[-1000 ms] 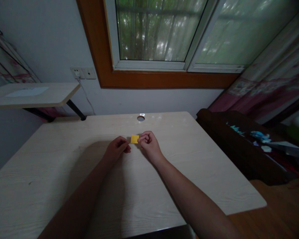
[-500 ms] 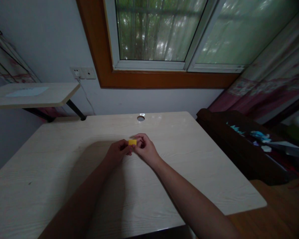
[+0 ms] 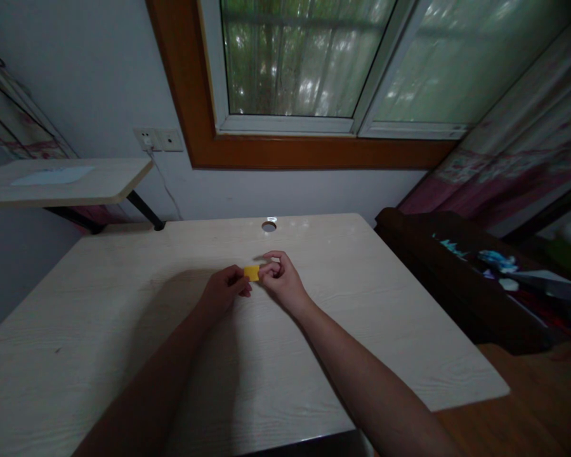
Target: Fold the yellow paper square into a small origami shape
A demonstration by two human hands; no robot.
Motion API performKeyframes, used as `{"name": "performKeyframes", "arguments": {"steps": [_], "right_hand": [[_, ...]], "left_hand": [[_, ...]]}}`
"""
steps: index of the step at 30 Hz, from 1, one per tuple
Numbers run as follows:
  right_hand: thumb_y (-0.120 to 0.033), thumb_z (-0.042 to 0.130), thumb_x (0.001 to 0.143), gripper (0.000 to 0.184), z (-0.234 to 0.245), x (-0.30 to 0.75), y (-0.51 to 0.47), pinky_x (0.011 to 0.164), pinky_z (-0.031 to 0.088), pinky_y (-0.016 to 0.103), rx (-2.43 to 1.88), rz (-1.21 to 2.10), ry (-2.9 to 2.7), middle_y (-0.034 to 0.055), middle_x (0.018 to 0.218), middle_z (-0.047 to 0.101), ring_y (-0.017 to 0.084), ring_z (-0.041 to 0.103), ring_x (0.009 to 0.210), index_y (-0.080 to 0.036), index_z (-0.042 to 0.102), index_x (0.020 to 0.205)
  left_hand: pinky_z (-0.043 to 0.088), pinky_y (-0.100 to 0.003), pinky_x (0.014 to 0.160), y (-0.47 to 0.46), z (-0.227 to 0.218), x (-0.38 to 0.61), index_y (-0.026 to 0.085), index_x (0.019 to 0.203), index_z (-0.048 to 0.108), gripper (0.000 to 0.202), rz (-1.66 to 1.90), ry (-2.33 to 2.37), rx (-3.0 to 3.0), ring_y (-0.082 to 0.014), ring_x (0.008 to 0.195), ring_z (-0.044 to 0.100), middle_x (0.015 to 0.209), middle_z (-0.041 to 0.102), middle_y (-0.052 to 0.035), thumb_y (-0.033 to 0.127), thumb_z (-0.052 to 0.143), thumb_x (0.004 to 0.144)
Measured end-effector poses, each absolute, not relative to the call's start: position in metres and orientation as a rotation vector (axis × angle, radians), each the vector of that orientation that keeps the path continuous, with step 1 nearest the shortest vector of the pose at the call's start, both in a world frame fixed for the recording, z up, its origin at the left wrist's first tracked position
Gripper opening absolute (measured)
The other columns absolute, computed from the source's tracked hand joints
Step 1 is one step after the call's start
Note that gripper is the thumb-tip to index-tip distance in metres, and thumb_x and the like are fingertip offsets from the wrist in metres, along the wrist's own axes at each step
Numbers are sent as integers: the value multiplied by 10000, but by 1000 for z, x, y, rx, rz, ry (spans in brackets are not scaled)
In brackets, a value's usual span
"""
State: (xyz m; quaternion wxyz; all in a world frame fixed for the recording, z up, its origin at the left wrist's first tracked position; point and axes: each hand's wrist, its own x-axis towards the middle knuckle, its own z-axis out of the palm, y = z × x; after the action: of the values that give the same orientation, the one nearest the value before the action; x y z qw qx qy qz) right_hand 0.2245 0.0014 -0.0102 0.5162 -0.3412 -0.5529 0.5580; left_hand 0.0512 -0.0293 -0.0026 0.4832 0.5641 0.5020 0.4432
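Between my hands is a small, flat yellow rectangle that looks like a piece of paper, held over the middle of the pale wooden desk. My left hand is closed, pinching the paper's left edge with thumb and fingertips. At its right edge, my right hand pinches with thumb and a bent finger, while another finger stretches out above. The fingers hide the paper's two side edges.
A raised shelf with a paper sheet stands at the back left. Behind the desk are a round cable hole, a wall socket and a window. Brown furniture holding assorted items is on the right; a dark edge shows nearest me.
My right hand's thumb has slid from the paper's lower front to its right edge, and its upper finger has straightened. The paper has tilted slightly; my left hand has barely moved.
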Motion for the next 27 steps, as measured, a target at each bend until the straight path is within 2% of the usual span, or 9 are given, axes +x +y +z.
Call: {"name": "performKeyframes", "arguments": {"steps": [8,14,18,27], "right_hand": [[-120,609,662,442,-11,227,3,481,410,200,-788,1450,-1231,-43,702,659,88,519,494,-218,461,1067],[-222,679,736,345,-12,228,3,511,452,221,-750,1441,-1235,-15,804,646,88,542,549,-215,518,1042],[-248,715,749,354,-14,226,3,522,435,217,-756,1417,-1321,-31,775,609,84,536,554,-217,545,1058],[-256,684,786,315,-16,226,-1,545,411,232,-783,1341,-1440,-28,747,600,105,522,582,-223,557,1073]], "left_hand": [[505,-247,593,-28,-8,49,163,758,563,196,1098,1199,1355,-129,568,634,662,679,-10,339,640,795],[505,-242,597,-27,-6,50,161,751,576,180,1105,1204,1371,-125,574,632,655,668,-7,324,632,802],[508,-241,599,-29,-3,52,161,750,578,181,1095,1221,1355,-125,574,633,656,670,-6,325,642,790],[521,-256,614,-27,-5,50,160,781,588,216,1063,1235,1372,-140,601,655,683,686,-16,363,661,783]]}}
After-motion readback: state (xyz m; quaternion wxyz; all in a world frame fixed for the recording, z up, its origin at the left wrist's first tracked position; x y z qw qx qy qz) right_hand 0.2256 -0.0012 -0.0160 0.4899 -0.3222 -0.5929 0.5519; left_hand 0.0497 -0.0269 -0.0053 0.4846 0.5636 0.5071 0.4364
